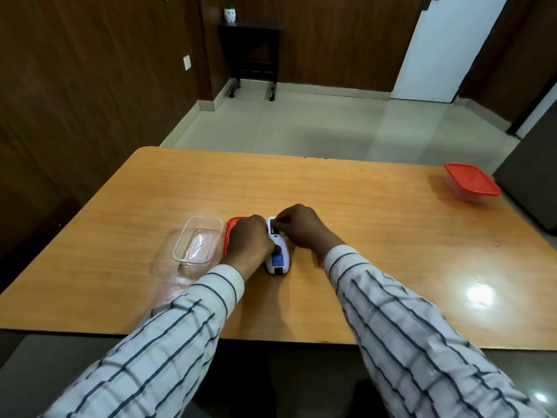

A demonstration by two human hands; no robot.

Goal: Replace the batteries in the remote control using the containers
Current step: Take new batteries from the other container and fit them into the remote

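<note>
Remote control [277, 255] lies on the wooden bench [376, 236], near the middle and towards the near edge, its long axis running away from us. We see its white back turned up, with a blue label at the near end and a dark opening at the far end. Our left hand [248, 241] rests on its left side, the thumb pressed on the back, so the grip is closed on the remote control. Our right hand [303, 229] reaches in from the right, fingers pinched at the dark opening; what they pinch is too small to tell. Just left of the left hand a red lid [229, 229] lies flat, mostly hidden under the hand. Beside it, further left, stands an open clear container [197, 243]. Well apart, at the far right corner, sits a second container with a red lid on [470, 182]. Striped sleeves [407, 327] cover both forearms.
</note>
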